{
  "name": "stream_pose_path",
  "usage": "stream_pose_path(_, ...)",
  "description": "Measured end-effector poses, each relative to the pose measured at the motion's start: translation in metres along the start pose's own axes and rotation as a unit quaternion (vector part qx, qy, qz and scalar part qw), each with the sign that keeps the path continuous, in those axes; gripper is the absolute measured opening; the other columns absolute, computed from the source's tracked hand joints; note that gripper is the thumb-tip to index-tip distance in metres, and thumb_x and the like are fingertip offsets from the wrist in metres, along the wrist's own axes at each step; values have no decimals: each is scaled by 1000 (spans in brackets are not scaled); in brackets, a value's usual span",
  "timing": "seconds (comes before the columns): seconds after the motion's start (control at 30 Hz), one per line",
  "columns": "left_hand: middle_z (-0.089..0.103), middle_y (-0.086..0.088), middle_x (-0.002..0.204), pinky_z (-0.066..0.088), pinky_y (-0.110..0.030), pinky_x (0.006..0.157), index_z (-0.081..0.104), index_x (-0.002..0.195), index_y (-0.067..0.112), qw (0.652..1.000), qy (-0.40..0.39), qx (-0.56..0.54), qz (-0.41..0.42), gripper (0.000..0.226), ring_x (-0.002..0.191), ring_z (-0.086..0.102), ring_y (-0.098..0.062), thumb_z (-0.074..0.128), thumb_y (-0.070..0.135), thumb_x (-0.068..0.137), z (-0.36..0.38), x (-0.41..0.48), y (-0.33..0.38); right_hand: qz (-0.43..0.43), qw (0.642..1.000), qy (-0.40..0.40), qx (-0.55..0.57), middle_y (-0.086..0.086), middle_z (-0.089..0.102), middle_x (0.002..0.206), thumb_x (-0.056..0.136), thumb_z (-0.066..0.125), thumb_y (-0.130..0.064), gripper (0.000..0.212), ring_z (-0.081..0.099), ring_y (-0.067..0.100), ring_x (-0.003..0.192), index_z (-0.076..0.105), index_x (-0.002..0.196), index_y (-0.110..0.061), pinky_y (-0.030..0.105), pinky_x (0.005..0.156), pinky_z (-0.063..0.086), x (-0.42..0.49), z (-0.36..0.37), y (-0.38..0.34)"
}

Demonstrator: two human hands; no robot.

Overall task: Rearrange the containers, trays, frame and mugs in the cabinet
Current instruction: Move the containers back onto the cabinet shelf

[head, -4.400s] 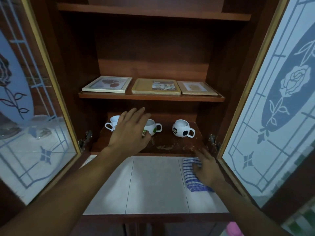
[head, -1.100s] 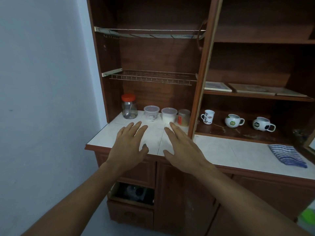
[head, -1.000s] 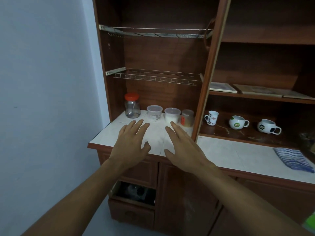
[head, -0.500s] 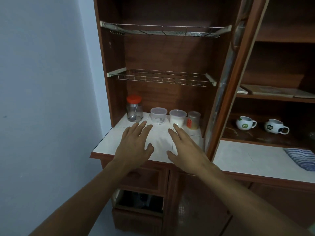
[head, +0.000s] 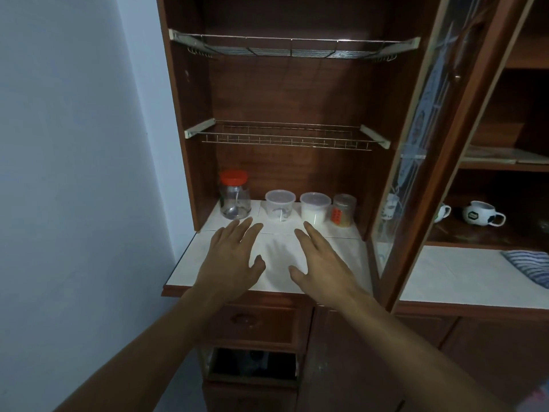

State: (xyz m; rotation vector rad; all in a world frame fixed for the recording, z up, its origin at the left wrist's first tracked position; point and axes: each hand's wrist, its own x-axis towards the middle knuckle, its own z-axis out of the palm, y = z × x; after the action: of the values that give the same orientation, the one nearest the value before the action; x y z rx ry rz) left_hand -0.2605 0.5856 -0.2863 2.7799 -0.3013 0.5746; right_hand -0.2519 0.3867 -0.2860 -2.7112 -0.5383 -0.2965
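Several containers stand in a row at the back of the left compartment: a glass jar with a red lid (head: pixel 234 198), a clear empty tub (head: pixel 280 205), a tub of white powder (head: pixel 315 208) and a small jar with an orange label (head: pixel 344 209). My left hand (head: pixel 231 260) and my right hand (head: pixel 323 263) hover flat over the white tiled counter (head: pixel 276 257) in front of them, fingers straight, holding nothing. To the right, behind the glass door, stand a football mug (head: pixel 482 213) and a partly hidden mug (head: pixel 442 212). Flat trays (head: pixel 502 154) lie on the shelf above.
An open glass door (head: pixel 427 162) juts out between the two compartments, right of my right hand. Two wire racks (head: pixel 285 138) hang above the containers. A blue striped cloth (head: pixel 531 267) lies on the right counter. A blue wall borders the left.
I have turned from the mug compartment to the left compartment and come closer. Both hands, free of the mug and cloth, have moved forward toward the containers.
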Motion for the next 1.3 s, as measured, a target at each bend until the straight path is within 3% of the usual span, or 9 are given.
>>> stream_pose_path(0.2,36,-7,153,20,-52,117,38,146,18,1000,24,-5,-6,67,143,27,-29,52,42,85,14,24,-21,1,1000,-5,-9,-3,-3,165,95,54,-43,76,10,19,151,12,155,-24,32,116,26,32,14,3)
stream_pose_path(0.6,35,-3,154,21,-52,117,36,146,21,999,23,-30,22,66,143,28,-26,51,43,86,41,84,-87,37,999,-9,-13,-4,-2,165,94,55,-44,77,13,19,150,13,155,-24,34,115,29,100,44,-2)
stream_pose_path(0.7,32,-1,155,19,-52,118,36,146,24,999,16,-10,46,65,144,25,-24,54,42,87,46,100,-108,46,999,-5,-24,-3,-3,165,94,55,-43,76,10,20,151,14,155,-24,36,119,25,116,49,-7)
stream_pose_path(0.8,32,-1,155,16,-51,118,37,145,25,998,8,16,64,65,144,25,-24,55,44,86,48,117,-127,43,997,4,-59,1,-3,165,95,53,-42,74,2,23,151,14,155,-23,40,122,10,133,56,-10)
stream_pose_path(0.9,40,-4,151,23,-55,115,44,141,22,997,20,24,68,65,141,33,-29,49,47,82,51,129,-139,45,994,2,-96,3,-4,165,96,52,-44,75,-2,26,151,12,155,-24,43,121,2,150,61,-9)
stream_pose_path(1.07,49,-7,142,32,-62,107,51,133,19,996,39,16,78,59,133,43,-32,60,38,78,61,158,-160,36,994,4,-106,3,-4,165,96,52,-44,74,-1,25,151,13,155,-24,44,121,3,187,69,-1)
stream_pose_path(1.3,54,-12,138,32,-58,107,52,134,14,995,62,30,72,63,128,49,-35,60,39,76,83,197,-175,36,996,-5,-86,2,-1,165,96,51,-47,74,3,24,152,13,156,-25,39,121,6,230,83,24)
